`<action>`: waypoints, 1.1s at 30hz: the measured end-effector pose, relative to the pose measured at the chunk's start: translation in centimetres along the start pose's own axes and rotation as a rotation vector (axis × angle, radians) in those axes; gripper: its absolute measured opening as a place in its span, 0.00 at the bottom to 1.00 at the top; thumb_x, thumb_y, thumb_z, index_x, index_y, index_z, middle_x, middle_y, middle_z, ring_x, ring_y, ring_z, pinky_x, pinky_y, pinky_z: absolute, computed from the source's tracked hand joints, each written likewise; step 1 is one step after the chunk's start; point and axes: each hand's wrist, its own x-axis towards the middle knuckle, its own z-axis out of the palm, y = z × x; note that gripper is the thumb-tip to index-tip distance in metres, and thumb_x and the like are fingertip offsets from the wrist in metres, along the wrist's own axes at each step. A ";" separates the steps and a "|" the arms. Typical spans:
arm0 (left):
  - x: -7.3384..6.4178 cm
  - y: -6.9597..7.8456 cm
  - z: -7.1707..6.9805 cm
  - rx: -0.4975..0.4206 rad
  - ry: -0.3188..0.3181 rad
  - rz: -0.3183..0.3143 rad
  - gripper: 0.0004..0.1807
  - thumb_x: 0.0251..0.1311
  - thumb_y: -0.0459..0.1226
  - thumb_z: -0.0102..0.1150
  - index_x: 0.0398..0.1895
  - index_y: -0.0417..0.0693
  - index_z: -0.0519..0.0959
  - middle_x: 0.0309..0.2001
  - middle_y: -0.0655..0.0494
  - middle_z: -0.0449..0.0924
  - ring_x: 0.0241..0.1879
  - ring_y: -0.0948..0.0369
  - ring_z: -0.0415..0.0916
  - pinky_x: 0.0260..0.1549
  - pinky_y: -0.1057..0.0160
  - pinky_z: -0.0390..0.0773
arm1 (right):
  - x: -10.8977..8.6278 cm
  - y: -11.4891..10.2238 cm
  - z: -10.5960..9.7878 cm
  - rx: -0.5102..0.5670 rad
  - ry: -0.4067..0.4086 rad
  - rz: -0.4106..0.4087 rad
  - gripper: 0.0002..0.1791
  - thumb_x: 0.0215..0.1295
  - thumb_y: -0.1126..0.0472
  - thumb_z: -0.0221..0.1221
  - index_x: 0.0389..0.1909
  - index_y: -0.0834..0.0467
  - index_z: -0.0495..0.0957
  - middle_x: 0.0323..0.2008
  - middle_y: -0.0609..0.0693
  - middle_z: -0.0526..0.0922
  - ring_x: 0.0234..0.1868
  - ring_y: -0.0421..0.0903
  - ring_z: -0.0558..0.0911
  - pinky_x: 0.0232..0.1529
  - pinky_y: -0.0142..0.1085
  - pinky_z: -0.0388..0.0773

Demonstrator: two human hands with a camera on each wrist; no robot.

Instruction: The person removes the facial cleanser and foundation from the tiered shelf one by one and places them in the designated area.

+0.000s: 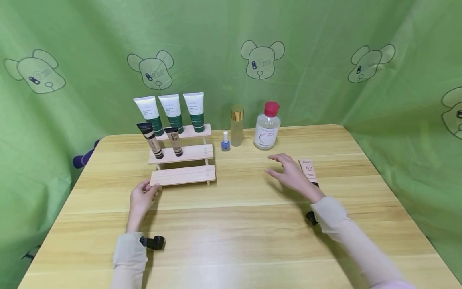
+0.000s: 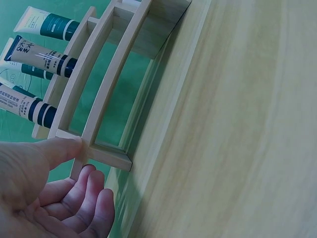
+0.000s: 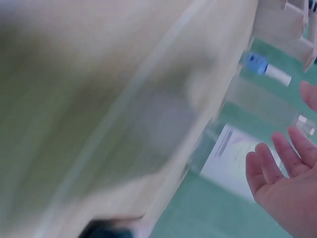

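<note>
Head view: pale three-tier wooden rack [image 1: 183, 175] stands left on the grained table [image 1: 231, 228]; left wrist: left hand [image 2: 25, 178] pinches the rack at one squared end; right wrist: right hand [image 3: 291, 191], fingers spread apart, gripping nothing, near the clear rounded bottle [image 3: 225, 158].

Creased green fabric [image 1: 213, 24] along far, left and right sides, printed with outlined big-eared animal heads [image 1: 262, 62]. Pale wood-grain table [image 1: 267, 224]; soft glare [image 1: 220, 257] near middle.
</note>
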 end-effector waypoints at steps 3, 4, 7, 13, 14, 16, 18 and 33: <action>0.0 0.0 0.0 -0.006 -0.001 -0.003 0.29 0.65 0.39 0.55 0.63 0.28 0.65 0.38 0.48 0.77 0.29 0.67 0.74 0.28 0.74 0.78 | 1.0 -1.3 0.8 0.023 -0.014 -0.024 0.30 0.61 0.55 0.63 0.61 0.64 0.68 0.58 0.61 0.72 0.57 0.60 0.71 0.58 0.55 0.69; 0.0 0.0 0.0 -0.008 -0.002 -0.005 0.29 0.65 0.39 0.56 0.63 0.28 0.65 0.38 0.49 0.77 0.29 0.67 0.74 0.28 0.74 0.78 | 1.3 -1.7 1.1 0.034 -0.015 -0.033 0.30 0.61 0.55 0.64 0.60 0.64 0.69 0.58 0.61 0.72 0.57 0.60 0.71 0.58 0.55 0.69; 0.0 0.0 -0.1 -0.013 0.000 -0.005 0.29 0.65 0.40 0.56 0.63 0.28 0.65 0.37 0.50 0.76 0.28 0.67 0.74 0.27 0.74 0.77 | 2.3 -2.9 1.8 0.069 -0.028 -0.049 0.29 0.61 0.56 0.63 0.61 0.64 0.69 0.59 0.61 0.72 0.58 0.59 0.71 0.59 0.54 0.69; 0.2 0.3 -0.1 -0.006 0.015 0.009 0.28 0.65 0.39 0.56 0.61 0.28 0.67 0.35 0.50 0.77 0.25 0.68 0.74 0.24 0.74 0.77 | 4.0 -4.8 3.5 0.120 -0.038 -0.106 0.28 0.61 0.56 0.63 0.60 0.62 0.69 0.58 0.59 0.73 0.57 0.58 0.71 0.59 0.52 0.70; 0.2 0.3 -0.1 -0.005 0.014 0.008 0.28 0.65 0.39 0.56 0.61 0.27 0.67 0.35 0.50 0.77 0.25 0.67 0.74 0.23 0.74 0.77 | 4.2 -5.1 3.7 0.125 -0.040 -0.116 0.28 0.61 0.56 0.63 0.60 0.62 0.69 0.57 0.58 0.73 0.57 0.57 0.72 0.59 0.51 0.70; 0.2 0.4 -0.1 -0.002 0.014 0.005 0.28 0.65 0.39 0.56 0.61 0.28 0.67 0.35 0.50 0.76 0.25 0.67 0.74 0.23 0.74 0.76 | 4.7 -5.6 4.3 0.132 -0.042 -0.135 0.28 0.61 0.55 0.63 0.60 0.62 0.69 0.56 0.58 0.74 0.57 0.57 0.72 0.59 0.51 0.70; 0.2 0.4 -0.1 -0.002 0.013 0.003 0.28 0.65 0.39 0.56 0.62 0.28 0.67 0.35 0.50 0.76 0.25 0.67 0.74 0.23 0.74 0.76 | 5.1 -6.2 4.8 0.140 -0.046 -0.148 0.28 0.61 0.55 0.63 0.60 0.62 0.70 0.56 0.57 0.74 0.57 0.56 0.72 0.59 0.51 0.71; 0.0 0.3 0.0 -0.023 0.010 0.005 0.27 0.65 0.39 0.56 0.61 0.28 0.68 0.33 0.53 0.75 0.24 0.67 0.73 0.22 0.74 0.76 | 7.0 -9.9 7.2 0.182 -0.071 -0.179 0.27 0.62 0.56 0.63 0.59 0.63 0.70 0.57 0.57 0.74 0.56 0.54 0.72 0.57 0.49 0.73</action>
